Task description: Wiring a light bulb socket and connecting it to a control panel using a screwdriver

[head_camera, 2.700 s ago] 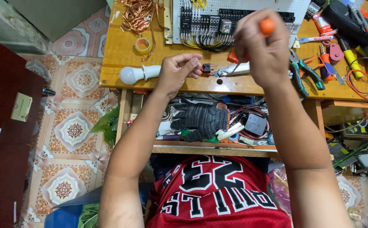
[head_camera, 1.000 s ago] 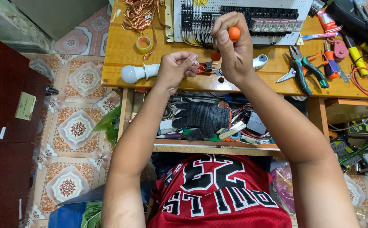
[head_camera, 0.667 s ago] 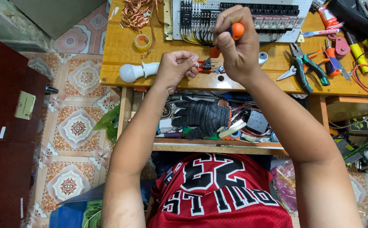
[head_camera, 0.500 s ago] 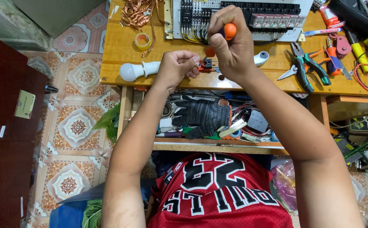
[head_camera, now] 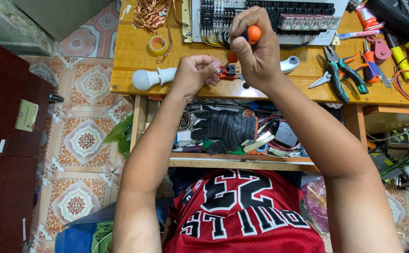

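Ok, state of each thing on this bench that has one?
Left hand: pinching the small red-and-black connector.
Right hand: fisted round the orange-capped screwdriver, upright.
White light bulb: unlit, lying on its side.
Green-handled pliers: lying, jaws slightly apart.
Dark knitted glove: lying unworn on the shelf.

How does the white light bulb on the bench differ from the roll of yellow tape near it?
The light bulb is white and long, lying on its side near the front edge of the wooden bench; the tape roll is yellowish, a flat ring with an open middle, lying farther back. The bulb lies right beside the left hand; the tape roll lies apart from it. Neither is held, and both rest on the bench.
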